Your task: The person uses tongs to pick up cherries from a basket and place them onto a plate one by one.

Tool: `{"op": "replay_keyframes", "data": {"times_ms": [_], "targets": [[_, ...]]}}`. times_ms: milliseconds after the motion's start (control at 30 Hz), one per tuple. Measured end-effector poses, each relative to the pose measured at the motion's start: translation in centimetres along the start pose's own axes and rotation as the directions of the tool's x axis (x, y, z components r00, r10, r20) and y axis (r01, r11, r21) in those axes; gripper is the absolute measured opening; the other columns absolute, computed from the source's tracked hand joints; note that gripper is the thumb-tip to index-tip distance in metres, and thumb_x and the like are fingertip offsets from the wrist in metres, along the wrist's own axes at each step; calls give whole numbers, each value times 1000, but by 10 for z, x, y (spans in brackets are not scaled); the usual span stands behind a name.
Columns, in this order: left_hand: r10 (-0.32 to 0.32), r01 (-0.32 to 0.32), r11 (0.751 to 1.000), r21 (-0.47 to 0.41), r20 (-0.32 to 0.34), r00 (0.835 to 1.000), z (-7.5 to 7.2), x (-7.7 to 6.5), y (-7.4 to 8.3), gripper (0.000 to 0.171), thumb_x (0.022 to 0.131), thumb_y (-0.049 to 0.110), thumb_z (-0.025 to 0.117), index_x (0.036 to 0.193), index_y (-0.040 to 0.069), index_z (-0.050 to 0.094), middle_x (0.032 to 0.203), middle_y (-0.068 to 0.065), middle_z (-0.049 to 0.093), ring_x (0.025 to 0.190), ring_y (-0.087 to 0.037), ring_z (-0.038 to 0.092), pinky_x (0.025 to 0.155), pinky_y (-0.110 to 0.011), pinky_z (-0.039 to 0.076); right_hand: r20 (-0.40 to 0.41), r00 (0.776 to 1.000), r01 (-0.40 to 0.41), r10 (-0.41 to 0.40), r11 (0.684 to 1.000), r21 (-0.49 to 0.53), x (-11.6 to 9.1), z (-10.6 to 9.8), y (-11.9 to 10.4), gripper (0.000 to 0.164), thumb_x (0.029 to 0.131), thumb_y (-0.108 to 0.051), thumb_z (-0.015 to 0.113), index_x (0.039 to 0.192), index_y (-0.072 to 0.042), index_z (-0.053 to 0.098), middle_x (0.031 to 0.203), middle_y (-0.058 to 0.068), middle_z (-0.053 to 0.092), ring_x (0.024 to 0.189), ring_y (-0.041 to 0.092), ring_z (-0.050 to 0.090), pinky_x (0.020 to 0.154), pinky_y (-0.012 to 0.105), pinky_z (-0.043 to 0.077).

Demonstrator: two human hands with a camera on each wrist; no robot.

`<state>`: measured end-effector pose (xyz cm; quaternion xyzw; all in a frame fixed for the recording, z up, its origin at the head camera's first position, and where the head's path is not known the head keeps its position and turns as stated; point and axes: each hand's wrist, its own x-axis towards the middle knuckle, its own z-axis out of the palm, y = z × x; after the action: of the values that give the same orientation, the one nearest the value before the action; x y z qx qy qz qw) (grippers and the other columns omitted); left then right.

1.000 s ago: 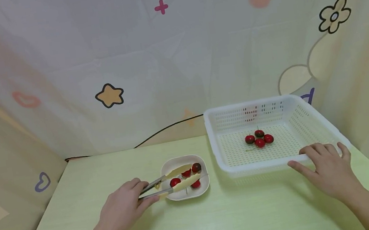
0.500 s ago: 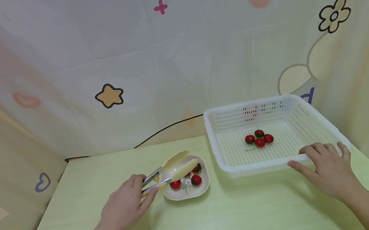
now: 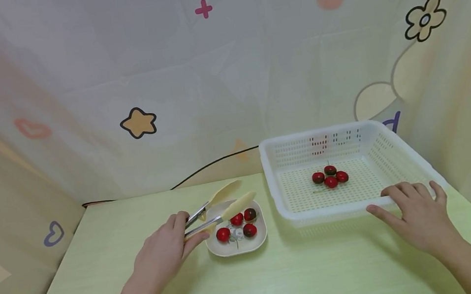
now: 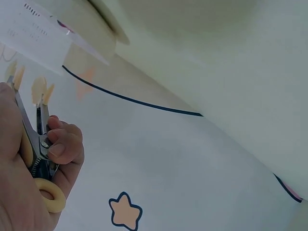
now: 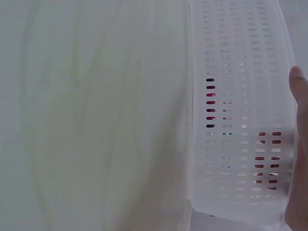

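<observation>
My left hand (image 3: pixel 161 252) grips a pair of metal tongs (image 3: pixel 231 210) with cream tips. The tongs' arms are spread, with nothing between the tips, above a small white dish (image 3: pixel 239 252). In that dish lie several red cherries (image 3: pixel 250 230) with stems. The left wrist view shows the fingers curled round the tongs (image 4: pixel 30 120), a cream ring hanging at their end. My right hand (image 3: pixel 423 215) holds the near rim of a white plastic basket (image 3: pixel 337 210), fingers over the edge and thumb outside. Several cherries (image 3: pixel 331 182) sit together on the basket's floor.
Everything stands on a pale green-yellow table (image 3: pixel 254 288). Behind it hangs a patterned cloth (image 3: pixel 190 73), close to the basket's far side. The basket's slotted wall (image 5: pixel 231 154) rises from the table next to the right hand.
The tongs rise from among the cherries in the dish and their arms spread wider; the left hand shifts slightly right. One cherry in the dish has turned. The right hand and basket stay put.
</observation>
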<state>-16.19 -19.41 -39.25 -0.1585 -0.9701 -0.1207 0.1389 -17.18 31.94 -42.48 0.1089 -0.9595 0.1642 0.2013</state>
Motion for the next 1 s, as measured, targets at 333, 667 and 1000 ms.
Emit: {"op": "replay_keyframes", "data": {"times_ms": [333, 667, 1000], "targets": [[107, -92, 987, 134, -103, 989, -12, 23, 11, 56, 98, 55, 65, 118, 3, 60, 88, -2, 54, 71, -18, 51, 51, -33, 46, -1, 1000, 6, -6, 1000, -2, -1, 2, 1, 47, 97, -51, 66, 114, -7, 64, 118, 23, 61, 115, 52, 46, 107, 77, 4], [161, -146, 980, 138, -110, 981, -11, 52, 35, 52, 99, 51, 66, 117, 2, 58, 93, -6, 54, 73, -20, 50, 56, -34, 48, -7, 1000, 8, -8, 1000, 2, 1, 1, 1, 46, 97, -51, 67, 113, -8, 64, 118, 22, 61, 114, 52, 46, 104, 78, 6], [199, -191, 969, 156, -39, 979, -3, 88, 63, 53, 102, 56, 56, 117, 4, 56, 94, -3, 55, 73, -18, 52, 54, -31, 47, -8, 1000, 5, -5, 1000, 3, 0, 1, 1, 46, 96, -51, 68, 112, -8, 65, 117, 23, 62, 114, 52, 46, 106, 77, 4]]}}
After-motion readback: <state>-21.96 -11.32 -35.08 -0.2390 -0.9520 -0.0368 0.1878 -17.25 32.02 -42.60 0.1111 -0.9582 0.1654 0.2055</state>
